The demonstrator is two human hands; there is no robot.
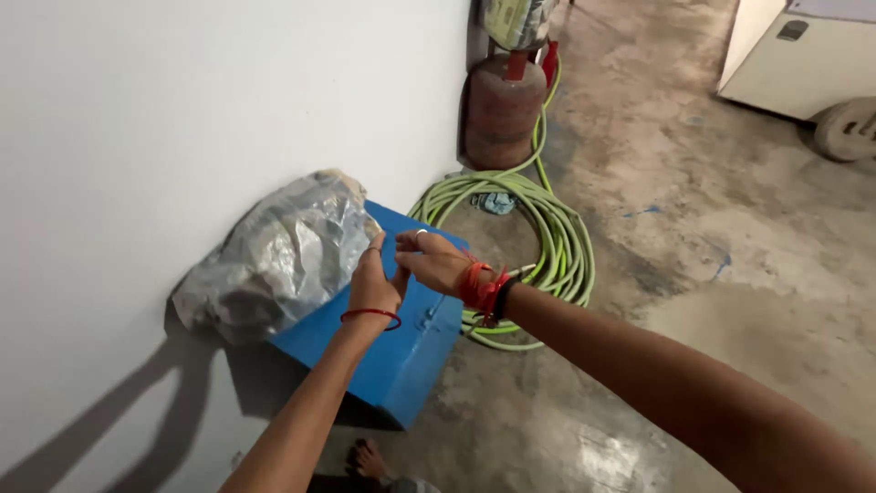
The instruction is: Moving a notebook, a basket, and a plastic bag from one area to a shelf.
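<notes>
Blue metal box: left hand and right hand meet above it, fingers seemingly pinched together, next lifting the lid.

Dim indoor light, wall shadows, floor glare.

Stained concrete floor carries 1 blue box, 1 coiled green hose, 1 rusty gas cylinder, 1 white cabinet.

Blue metal box on floor against wall, crumpled plastic bag on top
</notes>
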